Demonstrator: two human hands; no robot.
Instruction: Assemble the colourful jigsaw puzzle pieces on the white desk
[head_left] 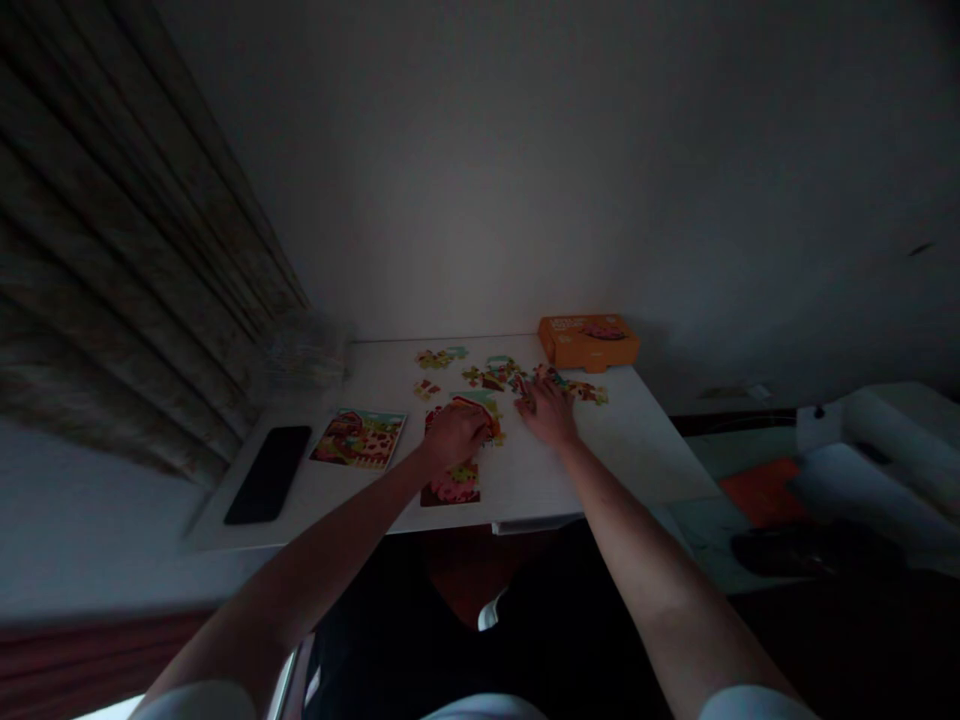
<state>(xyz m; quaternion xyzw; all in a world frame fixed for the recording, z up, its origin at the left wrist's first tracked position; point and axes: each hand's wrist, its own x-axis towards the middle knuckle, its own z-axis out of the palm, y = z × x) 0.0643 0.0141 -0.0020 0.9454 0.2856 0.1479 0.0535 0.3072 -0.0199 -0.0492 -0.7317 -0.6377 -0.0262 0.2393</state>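
A partly built colourful jigsaw puzzle (452, 485) lies on the white table (637, 450). My left hand (455, 435) rests curled on the puzzle's upper part, fingers closed on what looks like a puzzle piece. My right hand (546, 410) lies flat with fingers stretched out over loose puzzle pieces (495, 375) scattered toward the back of the table. More loose pieces (439, 357) lie further left.
An orange puzzle box (589, 340) stands at the table's back right corner. A picture card (358, 438) and a black phone (268, 472) lie on the left. A curtain (112, 250) hangs at left. An orange thing (761, 490) lies low at right.
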